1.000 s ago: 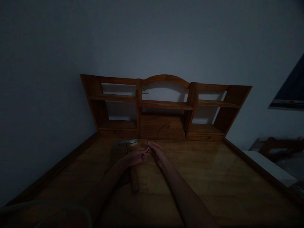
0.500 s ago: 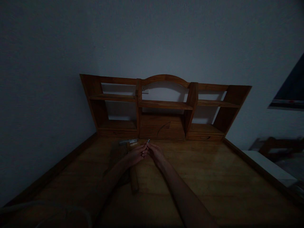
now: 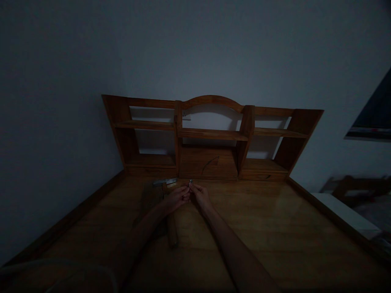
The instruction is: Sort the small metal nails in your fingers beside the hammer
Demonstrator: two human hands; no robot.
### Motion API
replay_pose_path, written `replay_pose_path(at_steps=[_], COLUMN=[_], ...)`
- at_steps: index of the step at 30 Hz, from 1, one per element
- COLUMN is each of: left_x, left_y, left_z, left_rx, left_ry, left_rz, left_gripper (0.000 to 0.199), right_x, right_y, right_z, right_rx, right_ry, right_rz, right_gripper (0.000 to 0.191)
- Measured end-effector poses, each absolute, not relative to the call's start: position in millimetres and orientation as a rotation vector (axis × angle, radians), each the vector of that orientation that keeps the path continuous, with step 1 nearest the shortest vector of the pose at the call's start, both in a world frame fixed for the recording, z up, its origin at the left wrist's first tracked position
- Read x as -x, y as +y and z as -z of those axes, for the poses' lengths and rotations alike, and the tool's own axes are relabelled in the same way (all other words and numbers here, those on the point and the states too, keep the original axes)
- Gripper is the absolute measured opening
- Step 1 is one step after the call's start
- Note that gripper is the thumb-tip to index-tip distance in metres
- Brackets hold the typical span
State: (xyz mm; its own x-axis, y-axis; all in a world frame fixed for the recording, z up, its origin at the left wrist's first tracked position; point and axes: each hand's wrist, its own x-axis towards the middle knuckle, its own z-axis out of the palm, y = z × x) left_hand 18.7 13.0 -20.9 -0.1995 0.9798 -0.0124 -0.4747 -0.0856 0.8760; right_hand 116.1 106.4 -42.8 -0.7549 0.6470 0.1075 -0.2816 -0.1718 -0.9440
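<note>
This looks like a room in a home, dimly lit. A broad wooden desk (image 3: 275, 228) with raised edge strips fills the near and middle ground, pushed against a plain pale wall (image 3: 195, 49). At its far edge stands a wooden hutch (image 3: 210, 136) with open shelves, an arched middle section and small compartments. A hammer (image 3: 167, 191) with a wooden handle lies on the desk left of centre, which hints at household repair or furniture work. To the far right, dark wooden furniture (image 3: 357, 187) and a dark framed panel (image 3: 372, 118) are too dim to make out.
</note>
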Motion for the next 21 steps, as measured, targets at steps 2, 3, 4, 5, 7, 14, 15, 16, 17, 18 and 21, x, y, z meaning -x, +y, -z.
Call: replay_pose_path(at_steps=[2,3,4,5,7,14,15,16,17,18,21], left_x=[-18,-17,-16,-16,-15,-13,-13,-12,-12,-13,-15], left_y=[14,14,15,15,15,15,15,15,15,15,15], left_z=[23,25,26,27,28,30,30,31,31,32,33], left_rx=[-0.755,-0.761,-0.77,-0.783,-0.827,-0.976,-0.979,-0.981,-0.982,-0.983,-0.966], left_ry=[0.963,0.977,0.991,1.002,1.015,1.049,1.047,1.046,1.043,1.04,1.015], left_rz=[-1.578,-1.579,-1.579,-1.578,-1.57,-1.515,-1.515,-1.514,-1.51,-1.503,-1.484], left_gripper=[0.03,0.029,0.029,0.028,0.029,0.032,0.032,0.031,0.031,0.03,0.029], right_x=[-115,-115,-115,-115,-115,-117,-118,-118,-119,-119,-122], right_y=[106,106,107,107,107,107,107,106,105,105,103], right_z=[43,43,43,43,42,38,38,37,36,35,33], right_rx=[0.432,0.434,0.436,0.436,0.435,0.418,0.417,0.416,0.415,0.415,0.413], right_ry=[-1.5,-1.504,-1.507,-1.51,-1.523,-1.528,-1.526,-1.525,-1.526,-1.528,-1.539], right_rz=[-1.955,-1.942,-1.927,-1.913,-1.895,-1.845,-1.846,-1.852,-1.862,-1.873,-1.922], right_gripper=[0.027,0.027,0.026,0.025,0.025,0.021,0.021,0.021,0.022,0.022,0.027])
